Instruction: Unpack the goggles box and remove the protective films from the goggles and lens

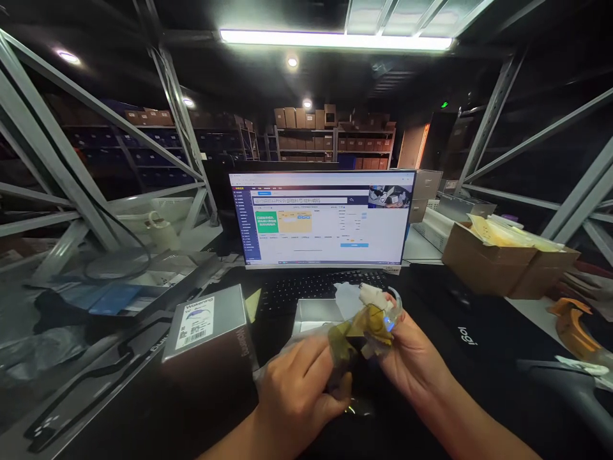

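Both my hands meet low in the middle, over a dark desk in front of a laptop keyboard (316, 285). My left hand (299, 383) is closed, its fingers pinching the lower end of a clear plastic bag (368, 319) that holds yellowish and white contents. My right hand (407, 354) grips the same bag from the right, fingers curled round it. A lit monitor (323, 217) stands just behind the hands.
A grey labelled box (211, 332) sits left of my left hand. An open cardboard box (502, 252) with yellow packets stands at the right. A black barcode scanner (560, 377) and an orange tape dispenser (575, 329) lie far right. Metal shelving frames both sides.
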`<act>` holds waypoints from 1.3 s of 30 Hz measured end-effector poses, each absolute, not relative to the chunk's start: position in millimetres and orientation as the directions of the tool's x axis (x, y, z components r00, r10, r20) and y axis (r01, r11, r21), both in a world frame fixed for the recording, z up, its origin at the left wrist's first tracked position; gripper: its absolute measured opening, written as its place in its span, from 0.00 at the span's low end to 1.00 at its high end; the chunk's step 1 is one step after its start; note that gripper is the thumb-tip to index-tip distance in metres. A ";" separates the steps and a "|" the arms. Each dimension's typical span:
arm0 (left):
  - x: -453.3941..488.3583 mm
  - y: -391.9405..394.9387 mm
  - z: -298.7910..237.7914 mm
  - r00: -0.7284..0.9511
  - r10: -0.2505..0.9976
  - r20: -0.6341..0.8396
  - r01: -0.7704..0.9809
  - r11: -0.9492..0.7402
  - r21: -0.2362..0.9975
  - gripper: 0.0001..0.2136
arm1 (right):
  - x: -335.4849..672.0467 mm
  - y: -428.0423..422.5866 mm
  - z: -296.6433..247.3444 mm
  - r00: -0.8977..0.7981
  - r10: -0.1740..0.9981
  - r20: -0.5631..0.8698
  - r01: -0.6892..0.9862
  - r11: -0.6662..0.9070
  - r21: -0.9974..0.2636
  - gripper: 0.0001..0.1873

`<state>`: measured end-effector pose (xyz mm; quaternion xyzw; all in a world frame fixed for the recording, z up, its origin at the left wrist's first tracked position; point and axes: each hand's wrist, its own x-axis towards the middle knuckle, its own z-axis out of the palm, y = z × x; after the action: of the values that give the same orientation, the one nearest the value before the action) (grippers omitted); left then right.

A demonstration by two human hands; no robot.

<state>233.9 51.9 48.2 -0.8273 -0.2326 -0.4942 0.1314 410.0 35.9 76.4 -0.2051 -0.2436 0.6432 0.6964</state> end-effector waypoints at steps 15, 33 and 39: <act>221.6 58.1 52.3 0.362 0.243 0.900 0.496 -0.867 0.034 0.07 | 467.3 19.9 110.0 -0.366 0.910 0.193 0.586 0.387 -0.712 0.11; 236.8 56.9 60.6 -0.103 0.836 0.539 0.065 -0.535 0.842 0.10 | 426.1 25.0 78.6 -0.552 0.565 0.613 0.693 0.720 -0.040 0.19; 247.1 59.1 93.3 0.183 0.924 0.337 -0.204 -0.300 0.932 0.30 | 440.2 30.0 82.0 -0.523 0.302 0.797 0.766 0.577 0.284 0.13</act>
<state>247.1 59.1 93.3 -0.5809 -0.3099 -0.5589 -0.5041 440.2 30.0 82.0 -0.3289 -0.8115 -0.3213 0.3607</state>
